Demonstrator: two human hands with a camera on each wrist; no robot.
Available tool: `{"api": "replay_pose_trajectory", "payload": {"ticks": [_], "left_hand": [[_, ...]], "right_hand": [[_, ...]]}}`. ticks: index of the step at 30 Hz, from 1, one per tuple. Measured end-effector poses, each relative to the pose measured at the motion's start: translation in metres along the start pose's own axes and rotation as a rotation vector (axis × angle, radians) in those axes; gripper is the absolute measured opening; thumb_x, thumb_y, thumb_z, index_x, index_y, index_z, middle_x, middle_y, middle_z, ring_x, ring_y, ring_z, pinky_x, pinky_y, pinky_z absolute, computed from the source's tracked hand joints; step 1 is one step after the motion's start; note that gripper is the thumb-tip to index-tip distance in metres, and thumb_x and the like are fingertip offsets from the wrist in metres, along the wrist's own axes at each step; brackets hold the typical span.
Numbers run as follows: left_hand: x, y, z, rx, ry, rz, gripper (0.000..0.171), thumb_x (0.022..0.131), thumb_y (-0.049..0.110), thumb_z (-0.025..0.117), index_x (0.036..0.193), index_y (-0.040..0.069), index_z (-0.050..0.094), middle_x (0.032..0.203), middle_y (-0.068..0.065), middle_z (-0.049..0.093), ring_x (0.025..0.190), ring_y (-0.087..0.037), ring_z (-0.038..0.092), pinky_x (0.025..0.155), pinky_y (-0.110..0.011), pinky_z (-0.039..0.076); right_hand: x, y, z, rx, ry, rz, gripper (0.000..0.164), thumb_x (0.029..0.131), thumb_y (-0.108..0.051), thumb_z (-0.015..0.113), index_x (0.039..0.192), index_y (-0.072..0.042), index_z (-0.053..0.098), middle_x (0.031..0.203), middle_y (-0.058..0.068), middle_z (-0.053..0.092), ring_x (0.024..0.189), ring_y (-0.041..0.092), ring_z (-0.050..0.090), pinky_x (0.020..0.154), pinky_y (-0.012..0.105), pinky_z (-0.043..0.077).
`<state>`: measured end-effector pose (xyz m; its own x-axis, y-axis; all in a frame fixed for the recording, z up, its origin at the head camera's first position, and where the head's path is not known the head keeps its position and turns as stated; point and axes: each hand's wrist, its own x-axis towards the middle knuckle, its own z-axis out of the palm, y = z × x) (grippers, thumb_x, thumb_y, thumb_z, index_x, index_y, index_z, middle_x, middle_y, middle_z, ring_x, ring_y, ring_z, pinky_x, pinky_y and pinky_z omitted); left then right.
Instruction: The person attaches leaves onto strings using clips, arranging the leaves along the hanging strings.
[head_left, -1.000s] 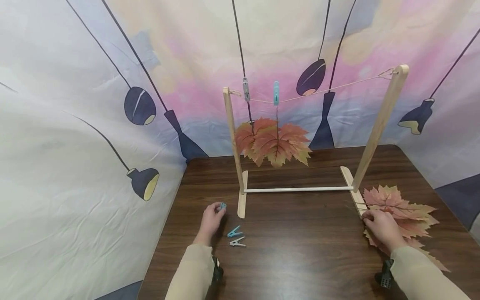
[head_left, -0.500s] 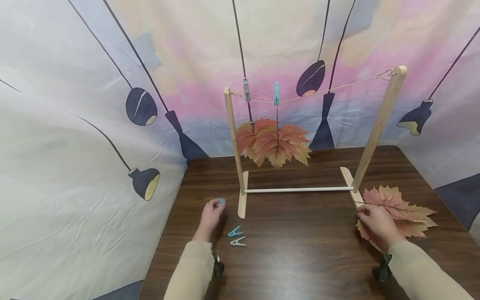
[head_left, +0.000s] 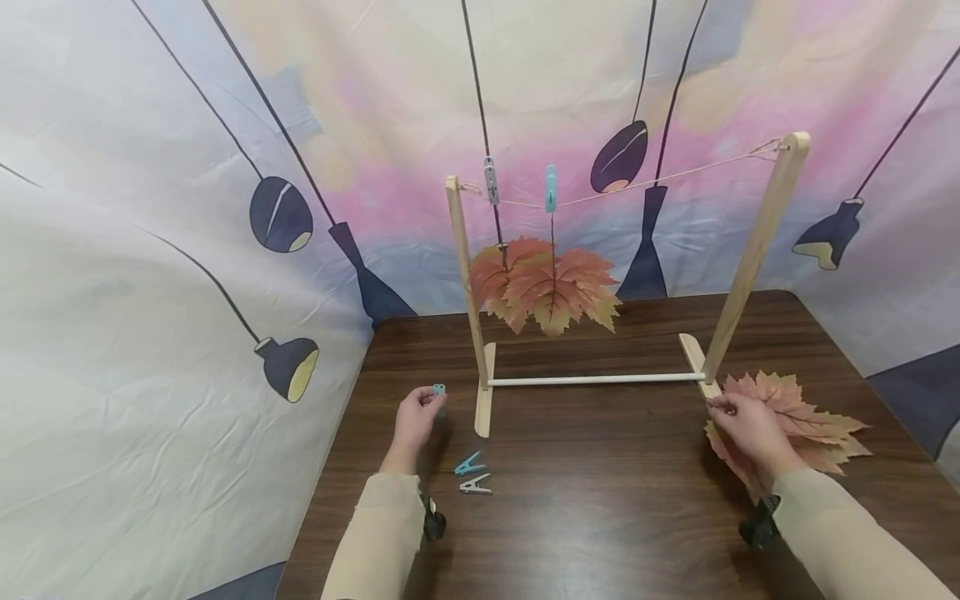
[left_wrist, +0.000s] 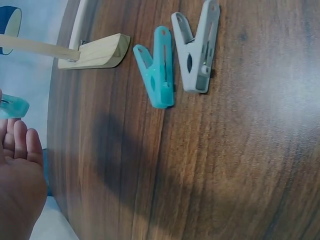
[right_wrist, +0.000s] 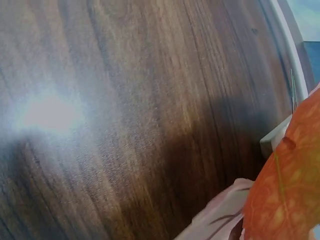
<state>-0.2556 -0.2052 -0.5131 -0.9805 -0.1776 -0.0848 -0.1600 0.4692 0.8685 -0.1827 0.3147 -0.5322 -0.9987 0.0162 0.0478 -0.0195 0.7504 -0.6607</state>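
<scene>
My left hand (head_left: 415, 421) pinches a teal clothespin (head_left: 439, 390) just left of the drying frame's left foot; the same clothespin (left_wrist: 14, 107) shows at the left edge of the left wrist view. My right hand (head_left: 750, 425) pinches an orange maple leaf (head_left: 729, 457) beside the frame's right foot, with the leaf hanging below the fingers. In the right wrist view this leaf (right_wrist: 282, 195) covers the hand. Another maple leaf (head_left: 828, 427) lies behind the right hand. A teal clothespin (left_wrist: 159, 75) and a grey clothespin (left_wrist: 196, 55) lie on the table near the left hand.
A wooden frame (head_left: 742, 275) with a string (head_left: 690, 172) across its top stands on the brown table (head_left: 592, 517). Two maple leaves (head_left: 555, 292) hang at its left side, from a grey clothespin (head_left: 491, 181) and a teal clothespin (head_left: 551, 188). A white rod (head_left: 592, 380) joins the feet.
My right hand has lifted the maple leaf and drawn it left, away from the other leaf. My left hand has risen slightly, turning its clothespin more upright.
</scene>
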Motion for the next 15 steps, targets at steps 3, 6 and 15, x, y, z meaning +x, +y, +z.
{"api": "replay_pose_trajectory", "payload": {"ticks": [3, 6, 15], "left_hand": [[0.002, 0.002, -0.001, -0.009, 0.009, 0.002, 0.04, 0.089, 0.026, 0.063, 0.117, -0.002, 0.057, 0.109, -0.016, 0.059, 0.098, -0.026, 0.056, 0.084, -0.039, 0.046], [0.003, 0.004, -0.002, -0.027, 0.011, 0.005, 0.039, 0.088, 0.025, 0.063, 0.116, -0.002, 0.057, 0.108, -0.015, 0.059, 0.097, -0.026, 0.056, 0.082, -0.039, 0.046], [0.007, 0.015, -0.004, -0.098, 0.033, 0.035, 0.039, 0.089, 0.025, 0.062, 0.119, 0.001, 0.058, 0.106, -0.013, 0.06, 0.097, -0.025, 0.056, 0.085, -0.04, 0.045]], "right_hand": [[0.002, -0.002, -0.001, 0.0, 0.011, -0.001, 0.026, 0.093, -0.013, 0.056, 0.107, 0.008, 0.063, 0.1, 0.024, 0.064, 0.093, 0.041, 0.059, 0.076, 0.053, 0.045], [0.004, -0.004, -0.001, 0.01, 0.02, 0.016, 0.028, 0.094, -0.016, 0.055, 0.108, 0.006, 0.063, 0.101, 0.023, 0.064, 0.094, 0.04, 0.059, 0.077, 0.053, 0.045], [0.009, -0.015, -0.006, 0.089, 0.077, 0.039, 0.039, 0.096, -0.027, 0.053, 0.113, 0.008, 0.06, 0.107, 0.026, 0.061, 0.099, 0.042, 0.055, 0.08, 0.053, 0.043]]}}
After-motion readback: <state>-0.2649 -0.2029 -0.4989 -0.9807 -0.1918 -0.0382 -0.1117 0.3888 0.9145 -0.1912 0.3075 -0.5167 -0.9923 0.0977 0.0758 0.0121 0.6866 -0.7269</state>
